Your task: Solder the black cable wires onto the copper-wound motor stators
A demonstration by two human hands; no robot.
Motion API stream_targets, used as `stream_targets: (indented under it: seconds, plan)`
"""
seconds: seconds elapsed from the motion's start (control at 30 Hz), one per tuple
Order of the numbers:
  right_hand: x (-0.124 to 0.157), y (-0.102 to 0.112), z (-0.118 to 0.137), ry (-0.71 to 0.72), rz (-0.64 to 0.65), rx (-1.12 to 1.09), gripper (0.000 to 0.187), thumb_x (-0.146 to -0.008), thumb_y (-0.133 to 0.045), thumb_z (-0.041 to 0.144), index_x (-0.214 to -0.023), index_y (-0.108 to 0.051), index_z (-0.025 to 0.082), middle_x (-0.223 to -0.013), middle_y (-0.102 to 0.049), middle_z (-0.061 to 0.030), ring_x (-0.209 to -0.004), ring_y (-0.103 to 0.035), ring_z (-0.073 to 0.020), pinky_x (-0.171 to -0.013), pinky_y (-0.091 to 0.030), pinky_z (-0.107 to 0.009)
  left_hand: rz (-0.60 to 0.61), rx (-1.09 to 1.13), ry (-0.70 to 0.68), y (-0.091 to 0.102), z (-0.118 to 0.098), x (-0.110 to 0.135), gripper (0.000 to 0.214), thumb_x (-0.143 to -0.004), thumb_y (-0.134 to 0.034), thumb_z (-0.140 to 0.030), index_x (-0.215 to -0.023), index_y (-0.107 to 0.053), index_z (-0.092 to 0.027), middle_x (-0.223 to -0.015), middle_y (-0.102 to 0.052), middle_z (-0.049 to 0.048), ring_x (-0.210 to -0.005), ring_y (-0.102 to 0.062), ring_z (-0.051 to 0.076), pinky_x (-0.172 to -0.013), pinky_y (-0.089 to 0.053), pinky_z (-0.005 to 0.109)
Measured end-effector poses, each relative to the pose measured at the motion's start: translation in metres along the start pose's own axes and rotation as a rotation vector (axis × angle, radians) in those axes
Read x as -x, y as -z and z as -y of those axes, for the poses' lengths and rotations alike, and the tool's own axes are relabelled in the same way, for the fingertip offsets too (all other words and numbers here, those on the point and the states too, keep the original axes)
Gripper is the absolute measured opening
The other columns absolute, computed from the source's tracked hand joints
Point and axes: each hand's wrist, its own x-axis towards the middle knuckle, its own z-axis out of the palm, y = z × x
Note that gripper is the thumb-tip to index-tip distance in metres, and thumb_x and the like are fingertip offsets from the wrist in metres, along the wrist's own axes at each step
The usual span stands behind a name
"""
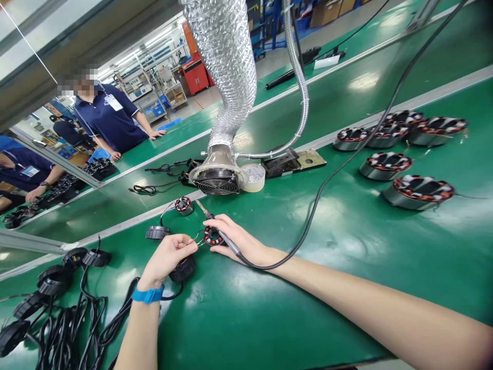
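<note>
Small red-and-black wound stator (213, 236) rests on the green belt (339, 277) btwn my hands. My L hand (165, 259) is clenched, fingers (184, 243) pinching thin coloured leads (196, 240) just beside the stator; blue wristband (148, 294) on that wrist, black round housing (183, 270) right under the hand. My R hand (241, 237) grips a soldering iron (222, 234) pen-style, tip clear of the stator, black cord (319, 205) running off up-right.

Where things stand: 2nd small stator (184, 205) sits further up the belt, lead going to a black cup housing (157, 232). More black housings w/ cords (56, 280) lie heaped at lower L, none showing a stator from here. Can't tell if any joint on the leads is made yet. Approx six big stators (418, 192) wait at R, no housings on them.

Beyond: fan hood (214, 177) on a foil duct (227, 67), tape roll (252, 177) beside it. Co-worker in navy polo (108, 118) stands at the next bench.
</note>
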Motion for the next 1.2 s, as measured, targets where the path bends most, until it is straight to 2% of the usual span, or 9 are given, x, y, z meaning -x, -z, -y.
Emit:
stream_targets:
  seconds: [0.1, 0.2, 0.37, 0.63, 0.8, 0.9, 0.97, 1.1, 1.2]
  plan:
    - [0.000, 0.000, 0.000, 0.002, -0.004, -0.008, 0.063, -0.085, -0.069, 0.016, -0.139, -0.039, 0.023, -0.125, -0.048, -0.0110, -0.107, -0.058, -0.0208, -0.095, -0.050, -0.037, -0.042, -0.063, -0.008, -0.010, -0.004, -0.002, 0.043, -0.069, -0.076, -0.053, -0.070, -0.067, -0.012, -0.058, -0.053, -0.0017, -0.054, -0.037, 0.009, -0.052, -0.025, 0.023]
    - [0.000, 0.000, 0.001, 0.001, -0.011, -0.009, 0.062, -0.084, -0.070, 0.016, -0.139, -0.040, 0.023, -0.124, -0.049, -0.0115, -0.106, -0.059, -0.0212, -0.094, -0.051, -0.038, -0.082, -0.085, -0.014, -0.009, -0.002, -0.001, 0.046, -0.071, -0.072, -0.057, -0.074, -0.070, -0.011, -0.057, -0.052, -0.0023, -0.051, -0.034, 0.008, -0.051, -0.023, 0.023]
    - [0.000, 0.001, 0.002, 0.006, -0.014, 0.008, 0.061, -0.084, -0.071, 0.018, -0.138, -0.041, 0.022, -0.122, -0.050, -0.0116, -0.105, -0.059, -0.0216, -0.093, -0.051, -0.037, -0.081, 0.072, 0.002, -0.003, 0.005, 0.000, 0.042, -0.064, -0.081, -0.051, -0.074, -0.064, -0.014, -0.062, -0.056, -0.0026, -0.054, -0.042, 0.009, -0.053, -0.028, 0.022]
    - [0.000, 0.000, 0.003, 0.013, -0.021, 0.005, 0.062, -0.084, -0.069, 0.016, -0.138, -0.041, 0.023, -0.123, -0.050, -0.0120, -0.106, -0.059, -0.0219, -0.092, -0.052, -0.037, -0.183, 0.025, -0.046, -0.018, 0.008, -0.005, 0.041, -0.066, -0.080, -0.051, -0.078, -0.071, -0.012, -0.070, -0.064, 0.0023, -0.060, -0.047, 0.011, -0.055, -0.031, 0.023]
    - [0.000, 0.000, 0.002, -0.003, -0.016, 0.016, 0.062, -0.085, -0.070, 0.018, -0.139, -0.040, 0.023, -0.124, -0.049, -0.0119, -0.105, -0.059, -0.0218, -0.093, -0.052, -0.037, -0.126, 0.069, 0.002, -0.002, 0.006, 0.002, 0.041, -0.074, -0.073, -0.052, -0.082, -0.070, -0.012, -0.057, -0.053, -0.0033, -0.047, -0.035, 0.007, -0.047, -0.023, 0.022]
    - [0.001, 0.000, 0.002, -0.009, -0.017, 0.021, 0.062, -0.085, -0.071, 0.019, -0.139, -0.040, 0.024, -0.123, -0.050, -0.0111, -0.105, -0.060, -0.0219, -0.092, -0.052, -0.037, -0.097, 0.091, -0.009, 0.010, 0.004, 0.005, 0.036, -0.072, -0.076, -0.047, -0.074, -0.065, -0.014, -0.062, -0.058, -0.0008, -0.049, -0.042, 0.007, -0.050, -0.031, 0.021]
    - [0.001, 0.000, 0.002, -0.011, -0.016, 0.023, 0.063, -0.084, -0.072, 0.020, -0.138, -0.041, 0.024, -0.122, -0.051, -0.0111, -0.104, -0.060, -0.0222, -0.091, -0.053, -0.037, -0.107, 0.073, -0.008, 0.011, 0.004, 0.005, 0.035, -0.070, -0.078, -0.046, -0.072, -0.063, -0.014, -0.063, -0.060, 0.0004, -0.049, -0.045, 0.008, -0.051, -0.034, 0.022]
    - [0.002, -0.001, 0.001, -0.001, -0.018, 0.025, 0.063, -0.084, -0.071, 0.019, -0.139, -0.041, 0.023, -0.123, -0.051, -0.0119, -0.103, -0.061, -0.0222, -0.089, -0.053, -0.037, -0.163, 0.024, 0.034, -0.003, 0.004, -0.001, 0.043, -0.067, -0.077, -0.054, -0.076, -0.067, -0.013, -0.047, -0.046, -0.0063, -0.041, -0.030, 0.006, -0.044, -0.018, 0.022]
    - [0.002, -0.002, 0.000, 0.006, -0.029, 0.030, 0.063, -0.084, -0.071, 0.019, -0.139, -0.040, 0.024, -0.123, -0.051, -0.0119, -0.104, -0.060, -0.0222, -0.089, -0.053, -0.037, -0.178, -0.013, 0.029, -0.010, 0.003, -0.003, 0.050, -0.069, -0.072, -0.060, -0.084, -0.071, -0.012, -0.042, -0.034, -0.0095, -0.041, -0.022, 0.006, -0.044, -0.010, 0.023]
